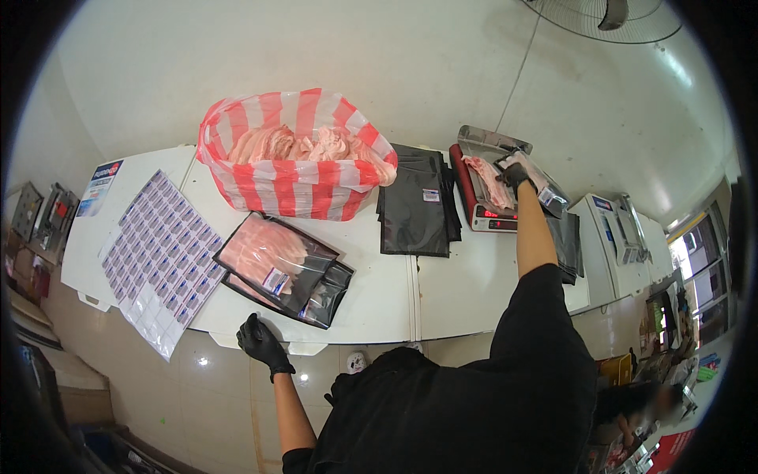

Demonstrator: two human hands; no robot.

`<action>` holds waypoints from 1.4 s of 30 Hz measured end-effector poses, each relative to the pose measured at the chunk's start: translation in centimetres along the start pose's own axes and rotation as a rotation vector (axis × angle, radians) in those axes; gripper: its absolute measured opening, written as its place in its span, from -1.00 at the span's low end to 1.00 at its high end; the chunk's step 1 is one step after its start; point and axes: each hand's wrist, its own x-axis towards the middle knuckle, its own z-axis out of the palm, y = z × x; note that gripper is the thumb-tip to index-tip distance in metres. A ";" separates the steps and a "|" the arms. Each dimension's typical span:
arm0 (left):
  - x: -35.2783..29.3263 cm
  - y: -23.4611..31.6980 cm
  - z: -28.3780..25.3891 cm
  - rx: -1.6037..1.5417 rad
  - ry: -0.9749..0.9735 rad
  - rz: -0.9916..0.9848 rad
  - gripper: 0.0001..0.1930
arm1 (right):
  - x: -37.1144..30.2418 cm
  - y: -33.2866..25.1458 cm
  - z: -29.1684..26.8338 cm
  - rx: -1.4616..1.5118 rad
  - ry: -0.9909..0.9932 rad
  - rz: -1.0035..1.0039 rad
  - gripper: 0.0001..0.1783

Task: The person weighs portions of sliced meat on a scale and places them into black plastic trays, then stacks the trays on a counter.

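Note:
My left hand, in a black glove, hangs just off the table's front edge with its fingers curled; nothing shows in them. Closest to it lie filled black-edged bags of sliced meat, overlapping, with small labels. My right hand, also gloved, reaches far right over a red and silver digital scale. Its fingers are closed at the edge of a black-backed bag of meat, partly hiding it. Beside those fingers, a strip of raw sliced meat rests on the scale.
A red-and-white striped plastic bag full of sliced meat stands at the back. Flat black bags are stacked right of it, more black bags beside the scale. A label sheet overhangs the table's left front. A person is at far right.

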 end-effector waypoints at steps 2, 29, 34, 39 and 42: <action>0.0 0.6 0.2 -0.005 -0.019 -0.008 -0.81 | -1.5 0.4 -0.5 -0.177 -0.081 -0.093 -0.29; -0.1 0.3 0.2 -0.030 0.000 -0.012 -0.81 | -5.6 -7.9 0.0 0.165 0.275 -0.274 -0.77; 0.0 1.6 2.0 -0.082 -0.028 -0.003 -0.80 | -4.2 1.6 -2.7 0.215 0.450 -0.512 -0.69; 0.1 0.5 -0.1 -0.017 0.000 -0.008 -0.79 | -4.0 -3.6 -3.2 0.895 0.322 0.061 -0.73; 0.0 0.8 0.7 -0.052 -0.011 -0.015 -0.79 | -4.7 -1.4 -1.5 0.153 0.407 0.022 -0.66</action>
